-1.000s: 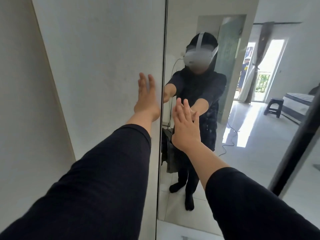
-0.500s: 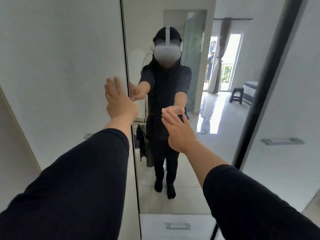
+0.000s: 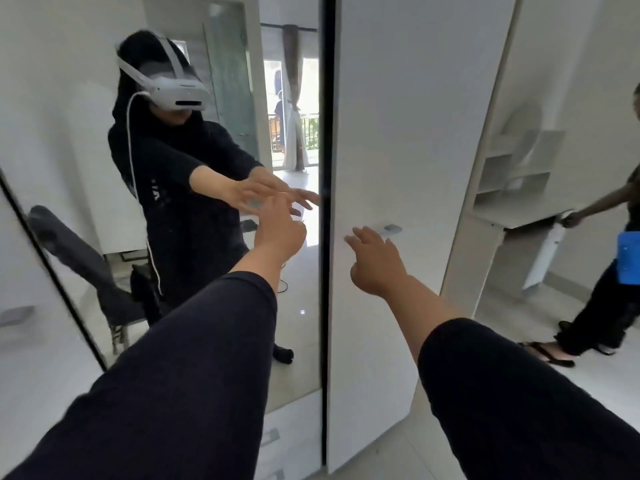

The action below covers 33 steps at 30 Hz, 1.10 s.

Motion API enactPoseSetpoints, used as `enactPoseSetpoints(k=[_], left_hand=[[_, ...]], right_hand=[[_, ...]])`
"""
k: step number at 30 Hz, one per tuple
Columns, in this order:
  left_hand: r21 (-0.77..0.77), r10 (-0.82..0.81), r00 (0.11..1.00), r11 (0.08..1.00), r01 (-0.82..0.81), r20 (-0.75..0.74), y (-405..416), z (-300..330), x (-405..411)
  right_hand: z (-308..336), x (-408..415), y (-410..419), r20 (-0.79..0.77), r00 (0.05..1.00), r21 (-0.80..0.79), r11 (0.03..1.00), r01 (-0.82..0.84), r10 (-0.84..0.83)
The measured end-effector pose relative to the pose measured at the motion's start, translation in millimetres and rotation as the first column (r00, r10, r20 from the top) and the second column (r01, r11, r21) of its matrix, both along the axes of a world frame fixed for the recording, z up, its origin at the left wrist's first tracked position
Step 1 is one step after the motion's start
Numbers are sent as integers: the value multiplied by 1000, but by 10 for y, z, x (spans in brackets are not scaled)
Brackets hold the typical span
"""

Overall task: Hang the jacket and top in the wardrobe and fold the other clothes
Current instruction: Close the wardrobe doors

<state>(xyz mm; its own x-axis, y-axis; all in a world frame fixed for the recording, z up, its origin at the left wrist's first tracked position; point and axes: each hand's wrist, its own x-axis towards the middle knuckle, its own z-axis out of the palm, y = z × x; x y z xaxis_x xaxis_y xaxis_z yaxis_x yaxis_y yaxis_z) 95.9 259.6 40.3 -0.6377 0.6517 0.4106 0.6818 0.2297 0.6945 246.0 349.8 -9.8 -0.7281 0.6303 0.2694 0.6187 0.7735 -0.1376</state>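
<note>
Two wardrobe doors fill most of the view: the mirrored door [image 3: 173,237] on the left and the plain white door [image 3: 398,133] on the right, with a dark gap between them, so the inside stays hidden. A jacket or top is not visible anywhere. In the mirror a dark chair [image 3: 86,268] shows, blurred at its edge. A second person [image 3: 602,289] stands at the far right, cut off by the frame, with something blue at the side. Both sleeves are black. The left hand [image 3: 280,230] reaches to the mirror with fingers straight, holding nothing. The right hand [image 3: 375,261] has spread fingers near the small handle [image 3: 391,229], not gripping it.
</note>
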Motion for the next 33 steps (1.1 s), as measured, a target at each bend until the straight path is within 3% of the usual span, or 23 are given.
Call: enactPoseSetpoints(k=[6, 12, 15, 25, 33], left_hand=[[52, -64, 970, 997, 53, 233, 818, -65, 320], [118, 88, 928, 983, -139, 362, 1280, -240, 389], [170, 123, 929, 967, -192, 348, 1313, -340, 410], [212, 150, 939, 952, -222, 309, 1190, -394, 861], [142, 196, 966, 965, -220, 166, 943, -432, 1650]], right_hand=[[-67, 141, 647, 18, 1000, -85, 996, -4, 5], [-265, -12, 1154, 19, 990, -15, 990, -138, 138], [-341, -45, 1288, -60, 973, 79, 973, -216, 221], [-532, 288, 1242, -234, 928, 128, 955, -266, 290], [-569, 1048, 1019, -379, 884, -90, 939, -331, 275]])
